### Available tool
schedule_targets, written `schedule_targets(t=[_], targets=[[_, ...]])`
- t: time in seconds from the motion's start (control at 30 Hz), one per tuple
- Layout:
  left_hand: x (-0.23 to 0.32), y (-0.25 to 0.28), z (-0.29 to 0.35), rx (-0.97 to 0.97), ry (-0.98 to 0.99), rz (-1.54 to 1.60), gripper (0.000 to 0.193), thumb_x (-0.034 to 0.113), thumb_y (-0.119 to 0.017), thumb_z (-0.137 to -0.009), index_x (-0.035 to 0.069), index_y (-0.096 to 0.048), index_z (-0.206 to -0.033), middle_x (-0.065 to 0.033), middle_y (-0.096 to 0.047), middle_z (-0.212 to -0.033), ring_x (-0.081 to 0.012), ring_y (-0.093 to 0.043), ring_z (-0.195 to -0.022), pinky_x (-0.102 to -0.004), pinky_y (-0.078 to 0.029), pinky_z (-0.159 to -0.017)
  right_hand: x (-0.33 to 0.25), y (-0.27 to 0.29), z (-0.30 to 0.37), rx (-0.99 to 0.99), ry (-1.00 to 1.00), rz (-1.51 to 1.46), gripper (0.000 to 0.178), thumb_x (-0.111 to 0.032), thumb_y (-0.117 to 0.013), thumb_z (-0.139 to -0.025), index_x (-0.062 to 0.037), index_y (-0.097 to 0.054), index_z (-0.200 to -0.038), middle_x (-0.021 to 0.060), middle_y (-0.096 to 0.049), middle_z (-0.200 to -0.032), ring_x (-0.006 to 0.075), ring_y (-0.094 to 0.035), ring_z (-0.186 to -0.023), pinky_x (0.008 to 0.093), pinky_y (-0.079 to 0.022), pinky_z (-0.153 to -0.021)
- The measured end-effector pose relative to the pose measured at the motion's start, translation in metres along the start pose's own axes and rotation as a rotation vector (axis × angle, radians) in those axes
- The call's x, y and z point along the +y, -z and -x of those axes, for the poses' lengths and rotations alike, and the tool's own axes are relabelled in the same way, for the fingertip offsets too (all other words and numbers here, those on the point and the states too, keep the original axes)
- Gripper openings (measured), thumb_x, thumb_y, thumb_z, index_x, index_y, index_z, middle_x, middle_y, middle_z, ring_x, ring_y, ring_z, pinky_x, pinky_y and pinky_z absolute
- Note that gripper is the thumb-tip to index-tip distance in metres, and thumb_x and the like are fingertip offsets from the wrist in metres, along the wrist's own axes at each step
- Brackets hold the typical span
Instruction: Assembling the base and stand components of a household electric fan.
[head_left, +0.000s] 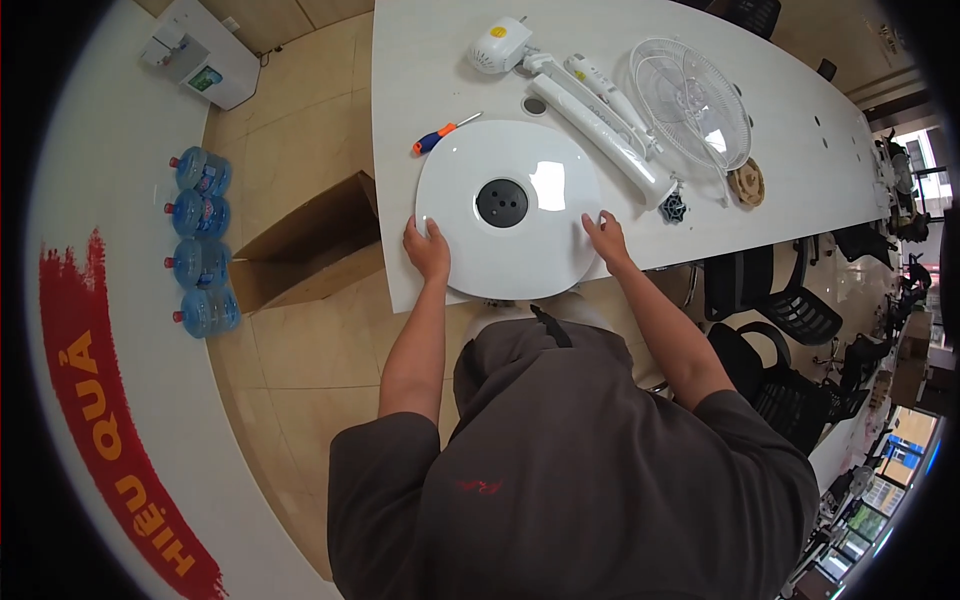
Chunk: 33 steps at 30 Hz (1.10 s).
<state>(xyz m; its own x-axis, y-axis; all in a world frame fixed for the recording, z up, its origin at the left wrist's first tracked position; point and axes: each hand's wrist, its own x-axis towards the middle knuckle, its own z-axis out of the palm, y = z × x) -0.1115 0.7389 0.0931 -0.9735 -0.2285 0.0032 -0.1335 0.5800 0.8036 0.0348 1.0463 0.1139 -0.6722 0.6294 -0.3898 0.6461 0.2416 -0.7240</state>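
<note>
A white rounded fan base (515, 258) with a dark round centre plate lies at the near edge of the table in front of me. My left hand (428, 250) grips its left rim, thumb on top and fingers at the side. At the opposite rim my right hand (606, 240) holds on in the same way; its fingertips are partly hidden. Just behind the base's left side rests a screwdriver (436, 138) with an orange and blue handle. Beyond the base lie a white fan motor head (499, 46), a long white column (602, 140) and a white slender control part (603, 88).
White fan grilles (690, 105) lie at the right, near a dark star-shaped part (674, 207) and a tan ring-shaped piece (747, 182). An open cardboard box (310, 235) stands on the floor left of the table (400, 60). Several water bottles (205, 262) line the wall; black chairs (745, 280) stand right.
</note>
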Motion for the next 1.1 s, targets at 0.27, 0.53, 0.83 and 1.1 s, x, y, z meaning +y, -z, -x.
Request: schedule_targets(t=[0.27,0.53,0.83,1.1], targets=[[0.002,0.0,0.0,-0.032,0.015,-0.012,0.043,0.028,-0.053,-0.091,0.0,-0.049,-0.124,-0.0198,-0.052,-0.122,-0.0353,-0.046,-0.116,-0.0438,-0.037,-0.099,-0.01,0.001,-0.022,-0.025,-0.419,-0.554,0.085,-0.047,-0.071,-0.079,0.0005,-0.033,-0.138,0.0172,-0.045,-0.131,0.0302,-0.049,-0.111,0.0467,-0.042,-0.089],[0.004,0.0,0.0,-0.01,0.02,-0.014,0.043,0.027,-0.053,-0.091,0.0,-0.049,-0.124,-0.0198,-0.052,-0.122,-0.0357,-0.046,-0.117,-0.0438,-0.037,-0.099,0.0,0.008,-0.024,-0.117,-0.384,-0.59,0.069,-0.043,-0.072,-0.079,-0.0064,-0.044,-0.13,0.0086,-0.053,-0.113,0.0227,-0.05,-0.099,0.0415,-0.042,-0.082],[-0.001,-0.002,0.0,-0.004,0.005,0.012,0.044,0.027,-0.054,-0.09,-0.002,-0.05,-0.123,-0.0204,-0.053,-0.121,-0.0362,-0.046,-0.117,-0.0438,-0.037,-0.099,0.006,0.002,-0.018,-0.052,-0.309,-0.562,0.065,-0.039,-0.073,-0.078,-0.0069,-0.046,-0.128,0.0046,-0.057,-0.104,0.0157,-0.048,-0.081,0.0319,-0.038,-0.07],[-0.01,-0.006,-0.002,-0.012,0.001,0.077,0.043,0.025,-0.057,-0.089,-0.003,-0.052,-0.121,-0.0212,-0.054,-0.12,-0.0364,-0.05,-0.113,-0.0426,-0.037,-0.098,0.015,-0.001,-0.019,-0.011,-0.284,-0.573,0.064,-0.037,-0.072,-0.079,-0.0061,-0.046,-0.128,0.0056,-0.058,-0.108,0.0134,-0.046,-0.077,0.0295,-0.036,-0.066]])
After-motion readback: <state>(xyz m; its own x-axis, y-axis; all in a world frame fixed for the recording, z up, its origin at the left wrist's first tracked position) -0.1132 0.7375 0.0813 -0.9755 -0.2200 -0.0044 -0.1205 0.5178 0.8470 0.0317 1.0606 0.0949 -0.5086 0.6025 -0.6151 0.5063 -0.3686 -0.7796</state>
